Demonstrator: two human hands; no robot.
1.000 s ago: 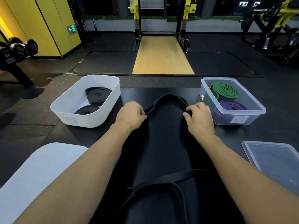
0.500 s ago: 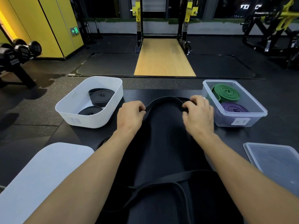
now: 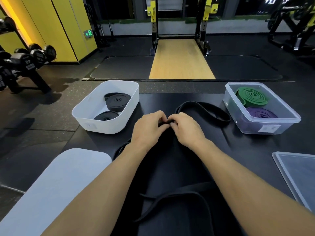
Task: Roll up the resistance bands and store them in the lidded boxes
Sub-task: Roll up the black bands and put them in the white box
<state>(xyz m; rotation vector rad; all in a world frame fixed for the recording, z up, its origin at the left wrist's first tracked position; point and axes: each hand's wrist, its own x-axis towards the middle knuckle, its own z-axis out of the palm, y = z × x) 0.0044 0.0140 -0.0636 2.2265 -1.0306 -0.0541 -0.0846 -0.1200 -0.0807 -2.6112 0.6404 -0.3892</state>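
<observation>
Two hands meet at the middle of the dark tabletop (image 3: 238, 147): left hand (image 3: 148, 128) and right hand (image 3: 185, 128), fingers curled, fingertips touching, both pinching a folded bit of the loose black band (image 3: 213, 108). Band's far loop lies flat just beyond the right hand; its other end trails toward the camera between the forearms.

Left of the band: white box (image 3: 102, 126), open, two black rolls (image 3: 117, 101) inside. Right of the band: clear box (image 3: 265, 128), open, green roll (image 3: 252, 96) behind purple roll (image 3: 260, 114). Near-right of the band: clear lid (image 3: 298, 171), flat on the tabletop. Near-left of the band: white lid (image 3: 59, 181).

Beyond the band: dark rubber floor (image 3: 51, 108), wooden platform (image 3: 181, 60) under a black-and-yellow rack (image 3: 153, 23). Far left of the band: dumbbell rack (image 3: 25, 60), yellow wall panels (image 3: 64, 26), green exit sign (image 3: 88, 33). Dim gym lighting.
</observation>
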